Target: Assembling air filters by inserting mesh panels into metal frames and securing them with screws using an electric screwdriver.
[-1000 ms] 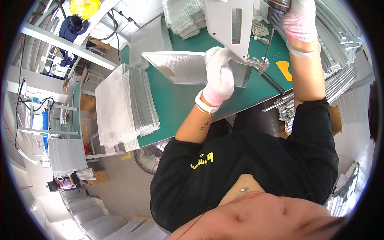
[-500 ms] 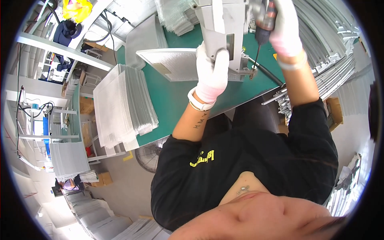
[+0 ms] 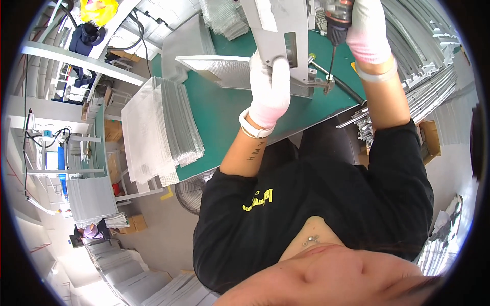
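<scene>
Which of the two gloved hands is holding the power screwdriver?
The right hand. It grips the screwdriver, bit pointing down, while the left hand steadies the grey metal panel.

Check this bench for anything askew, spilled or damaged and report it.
Nothing looks damaged or spilled. The left hand steadies the grey metal panel on the green table, and the right hand holds a powered screwdriver upright. The stack of clear sheets overhangs the table's edge slightly.

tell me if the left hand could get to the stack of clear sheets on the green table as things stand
Probably yes, but not right away: the left hand is gripping the grey metal panel. The stack of clear sheets lies on its left on the green table, with bare tabletop between.
</scene>
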Available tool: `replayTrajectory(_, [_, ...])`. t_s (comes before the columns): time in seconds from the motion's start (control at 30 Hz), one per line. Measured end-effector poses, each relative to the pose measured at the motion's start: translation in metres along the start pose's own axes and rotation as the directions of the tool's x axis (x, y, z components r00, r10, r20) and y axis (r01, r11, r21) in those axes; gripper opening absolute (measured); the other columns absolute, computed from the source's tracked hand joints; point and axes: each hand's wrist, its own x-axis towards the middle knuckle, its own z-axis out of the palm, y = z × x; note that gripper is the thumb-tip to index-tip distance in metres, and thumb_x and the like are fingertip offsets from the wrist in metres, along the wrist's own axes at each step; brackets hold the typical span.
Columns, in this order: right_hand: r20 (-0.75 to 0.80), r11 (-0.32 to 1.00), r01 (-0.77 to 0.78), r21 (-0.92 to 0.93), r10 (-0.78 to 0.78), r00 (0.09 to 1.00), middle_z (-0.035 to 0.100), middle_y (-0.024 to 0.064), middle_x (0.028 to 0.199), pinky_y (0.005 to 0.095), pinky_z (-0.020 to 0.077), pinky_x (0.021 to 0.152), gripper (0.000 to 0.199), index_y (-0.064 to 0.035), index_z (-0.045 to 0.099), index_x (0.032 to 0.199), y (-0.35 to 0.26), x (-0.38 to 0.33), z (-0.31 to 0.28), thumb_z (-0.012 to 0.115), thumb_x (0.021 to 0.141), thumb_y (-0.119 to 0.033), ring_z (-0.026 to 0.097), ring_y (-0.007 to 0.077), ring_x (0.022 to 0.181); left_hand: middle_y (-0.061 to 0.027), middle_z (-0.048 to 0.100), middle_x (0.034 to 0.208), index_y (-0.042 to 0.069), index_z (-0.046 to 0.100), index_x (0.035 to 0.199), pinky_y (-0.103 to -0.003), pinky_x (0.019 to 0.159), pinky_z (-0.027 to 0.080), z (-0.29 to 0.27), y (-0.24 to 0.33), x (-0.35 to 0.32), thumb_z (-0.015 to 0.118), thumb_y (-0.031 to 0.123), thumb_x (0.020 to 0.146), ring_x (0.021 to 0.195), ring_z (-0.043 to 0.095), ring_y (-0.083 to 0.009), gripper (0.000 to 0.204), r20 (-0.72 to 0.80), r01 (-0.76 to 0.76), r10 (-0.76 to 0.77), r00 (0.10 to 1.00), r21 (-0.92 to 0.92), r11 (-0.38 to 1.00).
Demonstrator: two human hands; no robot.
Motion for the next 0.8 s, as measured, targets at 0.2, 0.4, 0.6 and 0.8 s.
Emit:
replayTrajectory(0.2, [-0.215,0.993,-0.106,-0.057,0.092,0.972,0.06,0.0006,0.089,0.0214,0.0392,0.054,0.032,-0.0113,0.054,0.113,0.047,-0.052,-0.033,0.05,0.105,-0.042,0.052,0.0062,0.064,-0.0108,0.062,0.108,-0.006,0.047,0.129,-0.033,0.089,0.048,0.006,0.008,0.005,0.048,0.007,0.101,0.095,0.057,-0.0156,0.03,-0.083,0.107,-0.118,0.99,-0.134,0.985])
replayTrajectory(0.4, [0.113,0.82,-0.209,0.533,0.176,0.978,0.064,0.0012,0.083,0.0232,0.0482,0.053,0.025,-0.013,0.059,0.109,-0.037,0.024,0.005,0.059,0.102,-0.037,0.058,0.0095,0.061,-0.0144,0.061,0.093,-0.001,0.063,0.103,-0.042,0.084,0.042,0.005,-0.002,0.009,0.056,0.006,0.094,0.087,0.054,-0.0319,0.014,-0.002,-0.247,0.304,0.953,0.58,0.776])
replayTrajectory(0.6, [0.161,0.787,-0.229,0.573,0.165,0.973,0.067,0.0005,0.086,0.0192,0.0508,0.054,0.025,-0.0129,0.063,0.116,-0.042,0.043,0.005,0.065,0.099,-0.031,0.062,0.0088,0.063,-0.0086,0.061,0.084,0.003,0.064,0.091,-0.043,0.081,0.041,0.003,-0.001,0.015,0.065,0.014,0.083,0.082,0.056,-0.0304,0.014,0.168,-0.39,0.379,0.91,0.656,0.646])
replayTrajectory(0.8, [-0.083,0.95,0.187,0.251,-0.171,0.982,0.067,-0.0007,0.084,0.0175,0.0516,0.051,0.02,-0.0099,0.064,0.112,-0.058,0.055,0.024,0.067,0.098,-0.024,0.063,0.0063,0.063,-0.0048,0.056,0.079,0.01,0.063,0.082,-0.042,0.079,0.039,0.018,-0.014,0.021,0.078,0.044,0.065,0.077,0.056,-0.0264,0.041,0.263,-0.465,0.435,0.861,0.751,0.468])
